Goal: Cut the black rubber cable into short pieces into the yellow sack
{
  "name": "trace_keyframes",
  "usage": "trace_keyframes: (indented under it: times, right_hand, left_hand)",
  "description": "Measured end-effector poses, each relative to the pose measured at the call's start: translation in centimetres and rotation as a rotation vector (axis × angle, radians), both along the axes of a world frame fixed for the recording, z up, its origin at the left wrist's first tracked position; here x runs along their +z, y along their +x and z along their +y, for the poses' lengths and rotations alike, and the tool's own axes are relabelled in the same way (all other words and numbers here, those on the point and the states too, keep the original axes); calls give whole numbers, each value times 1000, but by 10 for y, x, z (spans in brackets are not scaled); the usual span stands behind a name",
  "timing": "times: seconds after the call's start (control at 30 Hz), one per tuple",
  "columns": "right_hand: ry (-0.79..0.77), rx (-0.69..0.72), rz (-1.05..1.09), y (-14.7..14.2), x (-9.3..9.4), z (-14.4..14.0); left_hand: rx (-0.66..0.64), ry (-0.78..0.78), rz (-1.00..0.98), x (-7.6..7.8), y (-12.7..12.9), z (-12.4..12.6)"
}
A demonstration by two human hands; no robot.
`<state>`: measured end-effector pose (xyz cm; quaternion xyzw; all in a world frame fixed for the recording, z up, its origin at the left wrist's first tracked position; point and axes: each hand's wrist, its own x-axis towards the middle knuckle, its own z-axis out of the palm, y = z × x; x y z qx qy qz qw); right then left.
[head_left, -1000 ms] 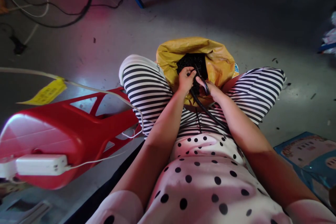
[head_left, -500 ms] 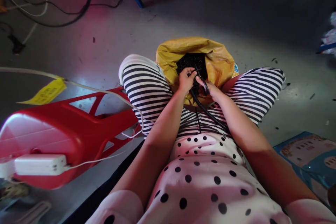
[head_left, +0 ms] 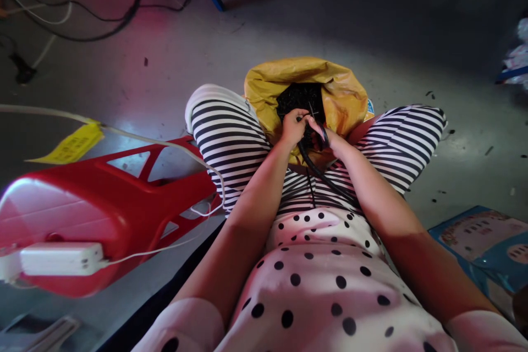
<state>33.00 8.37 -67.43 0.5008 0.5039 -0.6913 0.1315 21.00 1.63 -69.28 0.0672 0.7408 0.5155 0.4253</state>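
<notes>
Both of my hands are over the mouth of a yellow sack (head_left: 268, 80), which stands between my legs and holds many small black pieces (head_left: 291, 100). My left hand (head_left: 292, 126) pinches a long black tube or cable (head_left: 317, 168), whose other end runs down across my lap. In my right hand (head_left: 329, 140) is a pair of scissors (head_left: 324, 133) with dark handles; the thin blade points away from me above the black pieces. The fingertips of the two hands meet, and they partly hide the tube's end and the scissors.
A red plastic stool (head_left: 136, 203) lies on its side at left, with a white power strip (head_left: 61, 259) on it. A white cable with a yellow tag (head_left: 70, 143) crosses above. A blue box (head_left: 482, 242) sits at right. Black scraps and cables lie on the floor.
My right thumb and fingers have moved slightly left and now meet my left fingertips. The scissors' blade has shifted a little. The sack stays in place.
</notes>
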Motion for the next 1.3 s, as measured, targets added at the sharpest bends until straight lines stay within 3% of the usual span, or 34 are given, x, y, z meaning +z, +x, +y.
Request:
trace_keyframes:
  times: [0.27,0.53,0.77,1.13,1.3]
  right_hand:
    - [5,14,-61,4,-6,0]
    - [43,64,-149,8,-6,-7]
    - [102,175,-161,11,-12,-11]
    - [129,404,-241,11,-22,-9]
    - [63,276,-127,15,-38,-8]
  left_hand:
    - [-145,-56,-97,-2,4,-9]
    - [-80,-118,-194,-15,9,-15]
    - [55,-195,-235,-27,11,-16]
    - [40,-331,-278,-35,16,-23]
    - [44,-355,-277,-36,16,-23]
